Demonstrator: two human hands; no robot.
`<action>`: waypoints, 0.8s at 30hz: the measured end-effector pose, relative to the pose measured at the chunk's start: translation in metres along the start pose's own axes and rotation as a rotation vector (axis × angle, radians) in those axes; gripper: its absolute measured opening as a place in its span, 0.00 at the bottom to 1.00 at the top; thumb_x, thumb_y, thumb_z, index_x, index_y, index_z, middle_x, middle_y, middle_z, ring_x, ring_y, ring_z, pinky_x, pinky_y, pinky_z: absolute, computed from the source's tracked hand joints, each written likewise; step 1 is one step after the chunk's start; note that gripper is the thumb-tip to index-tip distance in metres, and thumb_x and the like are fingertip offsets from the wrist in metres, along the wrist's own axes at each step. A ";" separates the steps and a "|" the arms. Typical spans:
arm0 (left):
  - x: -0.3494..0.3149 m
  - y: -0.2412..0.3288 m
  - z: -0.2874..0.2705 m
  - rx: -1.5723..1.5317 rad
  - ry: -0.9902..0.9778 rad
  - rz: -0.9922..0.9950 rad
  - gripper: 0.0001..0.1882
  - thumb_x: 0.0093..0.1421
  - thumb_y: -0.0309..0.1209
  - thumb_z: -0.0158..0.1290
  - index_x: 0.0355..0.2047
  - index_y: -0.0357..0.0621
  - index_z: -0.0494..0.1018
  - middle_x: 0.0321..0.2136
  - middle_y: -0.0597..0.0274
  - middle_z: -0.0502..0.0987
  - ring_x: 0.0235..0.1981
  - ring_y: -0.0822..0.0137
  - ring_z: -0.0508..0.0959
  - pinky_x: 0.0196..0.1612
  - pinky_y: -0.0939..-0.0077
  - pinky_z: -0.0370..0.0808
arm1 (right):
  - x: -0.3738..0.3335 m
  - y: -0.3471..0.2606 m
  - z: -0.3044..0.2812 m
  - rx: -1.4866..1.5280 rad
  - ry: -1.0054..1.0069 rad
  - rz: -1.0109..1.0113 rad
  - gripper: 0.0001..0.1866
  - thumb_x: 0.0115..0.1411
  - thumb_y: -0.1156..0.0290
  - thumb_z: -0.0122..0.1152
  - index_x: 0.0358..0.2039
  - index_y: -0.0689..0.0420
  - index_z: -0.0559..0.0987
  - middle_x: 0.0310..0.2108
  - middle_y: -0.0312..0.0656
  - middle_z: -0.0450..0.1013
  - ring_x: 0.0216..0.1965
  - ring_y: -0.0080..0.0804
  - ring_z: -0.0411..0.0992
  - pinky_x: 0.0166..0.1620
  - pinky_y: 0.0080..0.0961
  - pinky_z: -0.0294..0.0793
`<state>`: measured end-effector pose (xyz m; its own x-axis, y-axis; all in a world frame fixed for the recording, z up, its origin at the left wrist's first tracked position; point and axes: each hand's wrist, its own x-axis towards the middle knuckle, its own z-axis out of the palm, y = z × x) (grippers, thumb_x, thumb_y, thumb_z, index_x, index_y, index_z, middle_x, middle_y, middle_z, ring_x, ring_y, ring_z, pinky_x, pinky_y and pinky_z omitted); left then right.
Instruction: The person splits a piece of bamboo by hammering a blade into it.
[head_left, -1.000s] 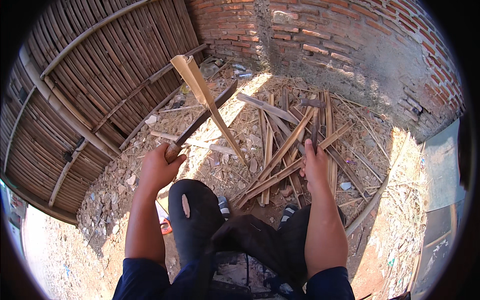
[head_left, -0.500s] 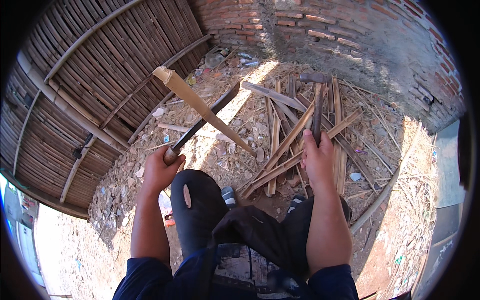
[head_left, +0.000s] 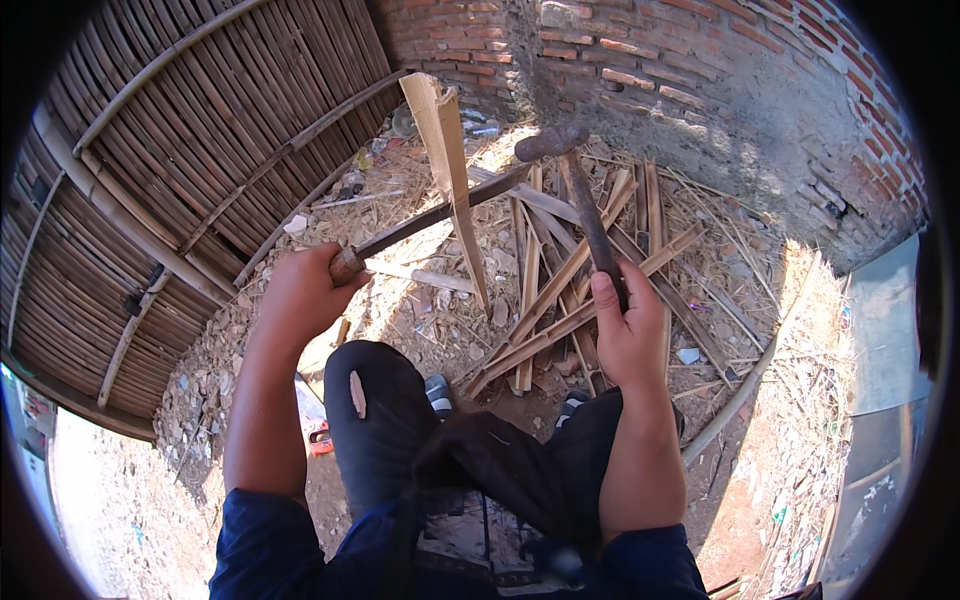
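In my left hand (head_left: 300, 292), closed round its wooden handle, is a machete (head_left: 405, 228) with a long dark blade. The blade crosses a pale split bamboo piece (head_left: 452, 165), which stands nearly upright off the ground with no hand on it; how deep the blade sits in it I cannot tell. My right hand (head_left: 632, 325) grips a hammer (head_left: 591, 215) by its dark handle. Its rusty head is raised close to the machete's tip; whether the two touch is unclear.
Split bamboo strips (head_left: 560, 300) lie crossed in a pile before my feet, on rubble and straw. A bamboo-slat wall (head_left: 230, 120) stands at the left, a brick wall (head_left: 680, 90) at the back. A long pole (head_left: 740, 400) lies at the right.
The bamboo piece has swung from a leftward slant to nearly upright, rising with the machete. The hammer has come up and left, its head now near the blade's tip.
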<state>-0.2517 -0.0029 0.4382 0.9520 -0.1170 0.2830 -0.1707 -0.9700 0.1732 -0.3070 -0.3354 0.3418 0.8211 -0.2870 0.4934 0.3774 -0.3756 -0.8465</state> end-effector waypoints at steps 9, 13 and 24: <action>-0.014 0.011 0.001 0.026 -0.038 -0.103 0.20 0.54 0.43 0.66 0.29 0.37 0.74 0.23 0.44 0.77 0.30 0.41 0.78 0.35 0.53 0.73 | -0.024 -0.034 -0.024 0.265 0.250 -0.169 0.23 0.75 0.55 0.47 0.54 0.64 0.73 0.20 0.32 0.64 0.16 0.12 0.57 0.20 0.12 0.55; -0.016 0.016 0.006 0.015 -0.007 -0.085 0.19 0.54 0.42 0.66 0.28 0.37 0.74 0.21 0.44 0.76 0.28 0.41 0.78 0.34 0.53 0.73 | -0.014 -0.017 -0.019 -0.121 0.161 -0.209 0.21 0.74 0.59 0.50 0.51 0.66 0.75 0.20 0.33 0.66 0.20 0.16 0.61 0.24 0.18 0.60; -0.015 0.018 0.006 0.038 -0.006 -0.046 0.19 0.56 0.42 0.65 0.28 0.36 0.74 0.21 0.43 0.76 0.28 0.40 0.77 0.34 0.51 0.73 | -0.018 -0.018 -0.017 0.050 0.156 -0.064 0.19 0.73 0.60 0.51 0.50 0.65 0.76 0.19 0.34 0.67 0.21 0.18 0.64 0.26 0.21 0.64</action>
<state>-0.2677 -0.0194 0.4314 0.9602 -0.0733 0.2696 -0.1171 -0.9817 0.1500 -0.3355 -0.3380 0.3519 0.7201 -0.3985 0.5680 0.4504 -0.3544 -0.8195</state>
